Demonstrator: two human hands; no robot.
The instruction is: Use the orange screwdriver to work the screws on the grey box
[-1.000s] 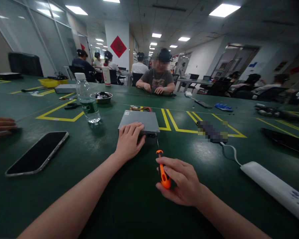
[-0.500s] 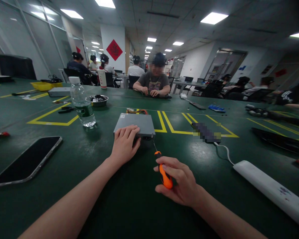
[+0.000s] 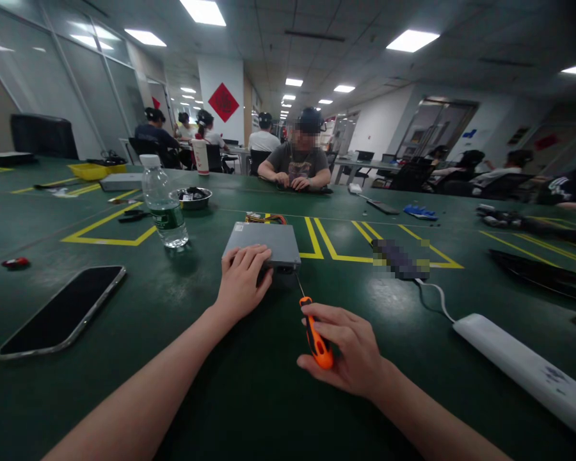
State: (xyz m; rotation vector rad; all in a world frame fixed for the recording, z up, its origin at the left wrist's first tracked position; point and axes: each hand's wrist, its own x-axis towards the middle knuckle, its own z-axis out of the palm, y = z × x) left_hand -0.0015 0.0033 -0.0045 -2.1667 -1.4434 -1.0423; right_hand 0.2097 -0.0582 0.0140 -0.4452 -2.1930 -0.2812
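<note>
A grey metal computer power supply (image 3: 264, 238) lies flat on the green table, its bundle of coloured cables (image 3: 265, 219) at the far side. Over its near left edge my left hand (image 3: 244, 275) grips it, fingers on top and thumb at the front face. My right hand (image 3: 348, 346) holds an orange-and-black screwdriver (image 3: 317, 339) by the handle. The screwdriver's thin shaft points up to the right front corner of the power supply; its tip appears to touch there, though the exact contact is too small to make out.
Left of the power supply stand a water bottle (image 3: 166, 208) and a metal bowl (image 3: 194, 198) of small dark parts. A phone (image 3: 62, 310) lies at the left. To the right are another phone (image 3: 398, 258) on a cable and a white power strip (image 3: 523, 368). A person (image 3: 295, 160) sits opposite.
The view has shifted a little. A hand at the left edge has gone from view. My left hand keeps its hold, and the screwdriver's handle has turned slightly in my right hand.
</note>
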